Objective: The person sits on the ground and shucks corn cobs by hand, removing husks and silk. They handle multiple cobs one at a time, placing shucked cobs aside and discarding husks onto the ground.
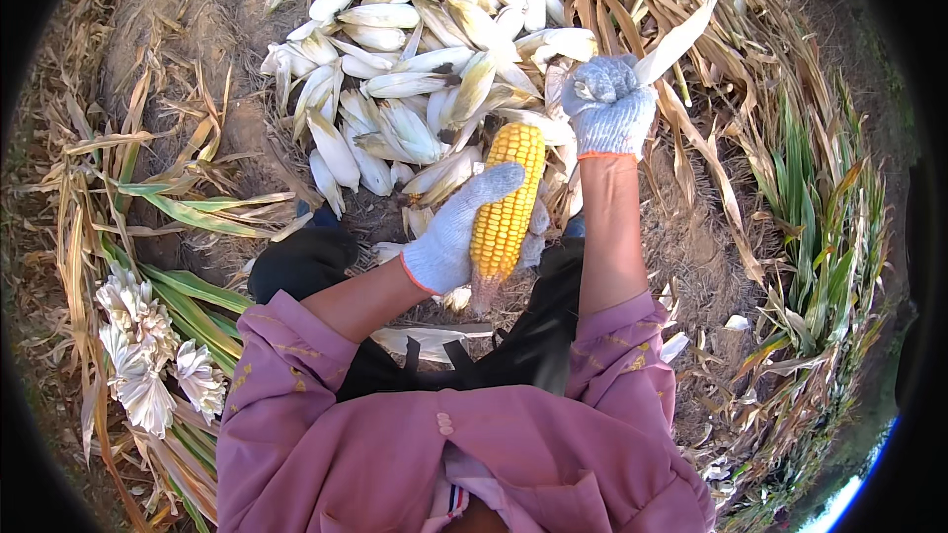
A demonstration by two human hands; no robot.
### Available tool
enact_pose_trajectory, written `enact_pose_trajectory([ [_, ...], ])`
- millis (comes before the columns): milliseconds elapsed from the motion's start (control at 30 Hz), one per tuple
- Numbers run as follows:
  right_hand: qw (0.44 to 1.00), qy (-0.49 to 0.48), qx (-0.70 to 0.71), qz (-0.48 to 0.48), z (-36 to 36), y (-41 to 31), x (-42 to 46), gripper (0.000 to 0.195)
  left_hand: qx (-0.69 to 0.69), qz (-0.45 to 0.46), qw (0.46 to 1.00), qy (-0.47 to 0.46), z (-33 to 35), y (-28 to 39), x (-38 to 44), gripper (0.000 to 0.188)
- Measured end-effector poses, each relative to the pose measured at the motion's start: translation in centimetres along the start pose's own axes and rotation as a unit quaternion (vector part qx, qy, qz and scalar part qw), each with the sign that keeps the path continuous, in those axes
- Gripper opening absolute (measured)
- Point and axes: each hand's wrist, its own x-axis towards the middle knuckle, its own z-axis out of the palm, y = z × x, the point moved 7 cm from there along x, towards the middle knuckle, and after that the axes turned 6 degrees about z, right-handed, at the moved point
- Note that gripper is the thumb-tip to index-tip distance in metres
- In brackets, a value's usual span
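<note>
My left hand (pixel 459 226), in a white knit glove with an orange cuff, grips a husked ear of yellow corn (pixel 508 200). The thumb lies across the kernels, and the fingers wrap behind the cob. Strands of silk hang from the ear's lower end. Up and to the right, my right hand (pixel 610 105), gloved alike, is closed around a strip of pale husk (pixel 680 35) that sticks out past the fist. Just beyond both hands lies a heap of corn ears in their husks (pixel 415 74).
Dry cornstalks and leaves (pixel 711 89) line the right side. More leaves (pixel 207 215) lie at left, beside a cluster of peeled husks (pixel 144 355). Bare soil (pixel 229 118) shows between them. My dark trouser legs (pixel 307 259) flank the area below the heap.
</note>
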Motion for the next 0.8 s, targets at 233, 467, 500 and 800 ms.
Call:
enact_pose_trajectory([
  [233, 0.698, 0.096, -0.705, 0.081, -4.2, 5.7, -1.3, 0.029, 0.048, 0.153, 0.983, 0.089, -1.7, 8.2, -0.7, 0.045],
  [467, 0.206, -0.198, -0.945, 0.162, -5.3, 11.0, -6.1, 0.042, 0.009, 0.284, 0.947, 0.151, -4.0, 13.0, -1.5, 0.034],
  [500, 0.304, -0.122, -0.930, 0.166, -4.7, 10.2, -5.1, 0.043, 0.027, 0.278, 0.948, 0.154, -4.3, 13.0, -1.4, 0.036],
  [800, 0.853, -0.015, -0.473, 0.219, -4.5, 12.3, -4.9, 0.047, 0.047, 0.271, 0.951, 0.139, -4.3, 10.8, -0.4, 0.043],
])
